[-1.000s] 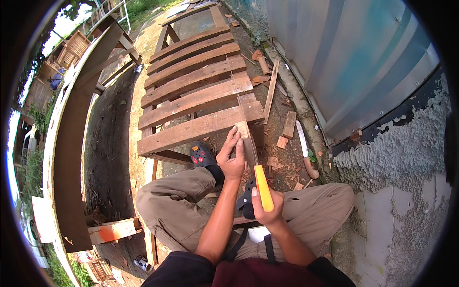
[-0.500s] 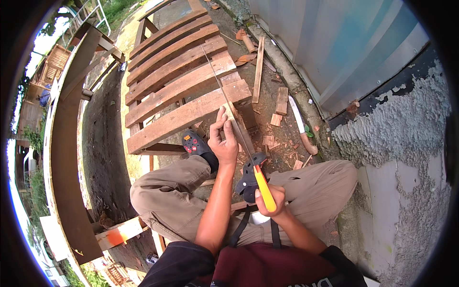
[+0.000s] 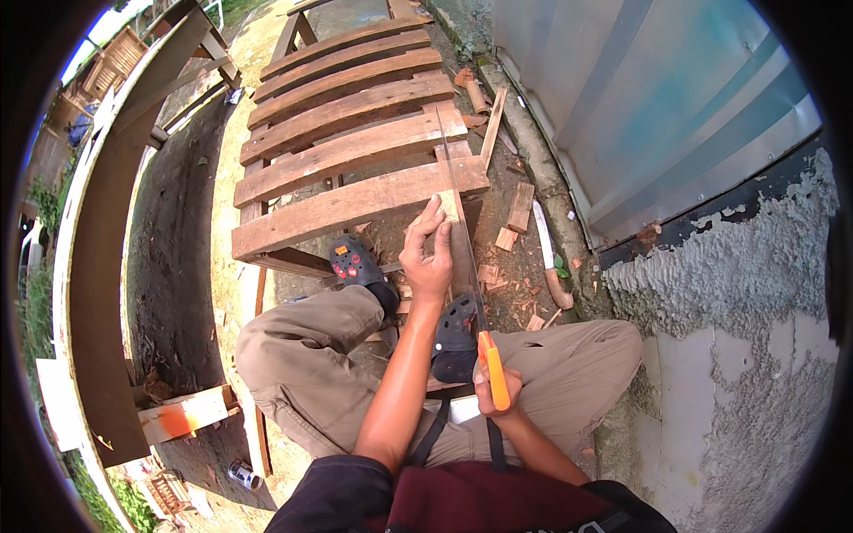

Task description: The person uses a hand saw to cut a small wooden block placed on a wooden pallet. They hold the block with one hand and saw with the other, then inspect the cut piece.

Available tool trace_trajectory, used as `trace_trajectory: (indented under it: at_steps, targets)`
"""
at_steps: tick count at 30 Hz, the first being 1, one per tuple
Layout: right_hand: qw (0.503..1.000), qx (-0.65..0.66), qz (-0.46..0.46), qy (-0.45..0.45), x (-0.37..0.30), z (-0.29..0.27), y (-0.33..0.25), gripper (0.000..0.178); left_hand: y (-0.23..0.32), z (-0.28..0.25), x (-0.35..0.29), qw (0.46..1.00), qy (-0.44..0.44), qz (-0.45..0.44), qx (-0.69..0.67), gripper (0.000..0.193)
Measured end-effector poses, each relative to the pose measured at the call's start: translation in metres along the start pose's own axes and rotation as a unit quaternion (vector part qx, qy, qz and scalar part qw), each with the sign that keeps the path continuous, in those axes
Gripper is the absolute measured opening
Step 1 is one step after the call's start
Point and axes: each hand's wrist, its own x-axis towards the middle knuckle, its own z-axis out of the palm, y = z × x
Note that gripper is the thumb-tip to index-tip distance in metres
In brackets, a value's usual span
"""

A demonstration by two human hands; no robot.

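Near the centre, the right hand (image 3: 513, 389) wraps snugly around an orange-handled saw (image 3: 494, 366), blade pointing far; to its left, the half-open left hand (image 3: 428, 255) touches a wooden piece (image 3: 451, 211) by the slatted frame (image 3: 342, 210).

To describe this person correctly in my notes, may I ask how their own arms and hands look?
The left hand and right hand are bare, with no glove, watch or bracelet visible. Short, dark sleeves leave the forearms uncovered; the shirt is maroon in front.
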Motion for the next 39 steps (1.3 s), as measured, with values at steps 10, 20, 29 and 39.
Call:
trace_trajectory:
  at_steps: [10, 20, 29, 39]
  targets:
    - [0.998, -0.054, 0.016, 0.005, 0.069, 0.023, -0.010, 0.017, 0.006, -0.010, 0.007, 0.998, -0.040, 0.022, 0.034, 0.014]
    - [0.993, 0.031, 0.114, 0.024, 0.089, 0.024, -0.015, 0.020, 0.014, 0.001, 0.001, 0.993, -0.006, -0.084, -0.088, 0.016]
    - [0.996, -0.028, 0.068, -0.051, -0.006, 0.004, -0.035, 0.010, 0.020, -0.013, 0.010, 0.994, -0.062, -0.072, -0.055, 0.019]
    - [0.991, 0.060, 0.122, 0.000, 0.128, 0.022, -0.018, 0.025, 0.019, -0.002, 0.003, 0.993, -0.039, -0.076, -0.084, 0.021]
